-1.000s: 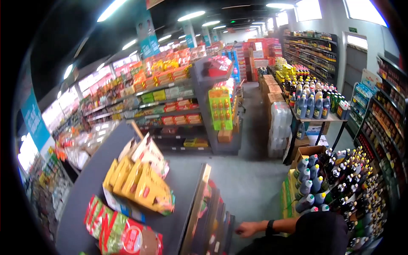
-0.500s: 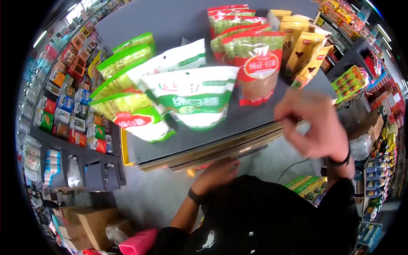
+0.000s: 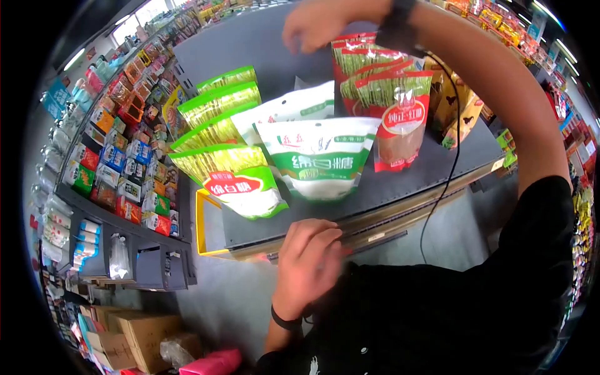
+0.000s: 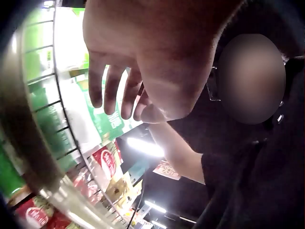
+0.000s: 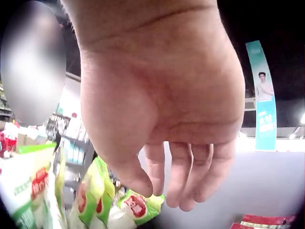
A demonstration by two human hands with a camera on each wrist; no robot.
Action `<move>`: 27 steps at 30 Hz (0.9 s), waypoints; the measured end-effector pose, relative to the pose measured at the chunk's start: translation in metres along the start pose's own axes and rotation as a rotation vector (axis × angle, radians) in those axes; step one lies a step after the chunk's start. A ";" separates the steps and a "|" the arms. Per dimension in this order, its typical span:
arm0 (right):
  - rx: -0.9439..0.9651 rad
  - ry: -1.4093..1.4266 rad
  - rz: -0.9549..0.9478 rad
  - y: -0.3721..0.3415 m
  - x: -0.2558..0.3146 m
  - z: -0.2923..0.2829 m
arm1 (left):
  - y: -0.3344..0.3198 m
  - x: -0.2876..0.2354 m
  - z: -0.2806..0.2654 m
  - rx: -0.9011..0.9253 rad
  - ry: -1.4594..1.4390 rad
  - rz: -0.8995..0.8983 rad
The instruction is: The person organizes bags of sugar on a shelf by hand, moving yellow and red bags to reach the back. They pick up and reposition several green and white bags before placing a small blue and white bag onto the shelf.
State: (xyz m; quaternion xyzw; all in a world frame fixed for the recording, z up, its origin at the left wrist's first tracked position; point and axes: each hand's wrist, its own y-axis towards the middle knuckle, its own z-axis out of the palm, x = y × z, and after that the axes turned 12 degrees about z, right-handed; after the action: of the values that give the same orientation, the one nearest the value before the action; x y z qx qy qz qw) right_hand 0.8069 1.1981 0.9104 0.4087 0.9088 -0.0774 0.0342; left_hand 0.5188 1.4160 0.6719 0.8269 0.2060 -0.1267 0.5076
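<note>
My right hand (image 3: 322,25) reaches over the back of the grey shelf top (image 3: 250,232), holding nothing; in the right wrist view the fingers of the hand (image 5: 162,109) hang loosely down. My left hand (image 3: 306,262) is at the shelf's front edge, below the white-and-green bags (image 3: 322,159); the left wrist view shows that hand (image 4: 147,62) with fingers extended and nothing in them. Green-and-white bags (image 3: 240,184) stand at the left, red bags (image 3: 403,119) at the right, yellow-brown bags (image 3: 465,119) beyond them, partly behind my right forearm.
A black cable (image 3: 458,119) hangs from near my right wrist past the shelf's front edge. At the left stands a rack of colourful packets (image 3: 128,187). Cardboard boxes (image 3: 147,337) and a pink object (image 3: 212,362) lie on the floor at lower left.
The view has swung from the aisle to the shelf top. My right hand has moved from the shelf's right front to its back; my left hand has risen slightly at the front edge.
</note>
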 end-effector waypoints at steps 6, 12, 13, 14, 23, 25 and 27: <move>0.335 -0.202 0.079 0.098 -0.011 0.060 | 0.055 -0.006 -0.013 -0.031 0.183 0.085; 0.462 -0.374 0.115 0.086 0.001 0.082 | 0.103 -0.011 -0.034 -0.007 0.399 0.116; 0.314 -0.397 -0.004 0.091 -0.010 0.098 | 0.109 -0.011 -0.036 -0.001 0.420 0.124; 0.267 -0.395 -0.016 0.090 -0.013 0.104 | 0.114 -0.007 -0.037 -0.005 0.442 0.127; 0.000 -0.186 -0.228 0.088 -0.049 0.072 | 0.115 0.004 -0.018 0.101 0.673 0.077; -0.013 -0.335 -0.069 0.065 -0.028 0.041 | 0.111 0.004 -0.012 0.138 0.717 0.069; 0.011 -0.555 0.056 0.045 -0.006 0.020 | 0.108 0.005 -0.006 0.101 0.777 0.083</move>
State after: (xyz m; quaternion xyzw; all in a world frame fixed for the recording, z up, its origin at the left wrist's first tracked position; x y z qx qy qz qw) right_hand 0.8447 1.2197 0.8868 0.3970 0.8525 -0.1904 0.2818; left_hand 0.5740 1.3787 0.7576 0.8450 0.3425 0.2064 0.3551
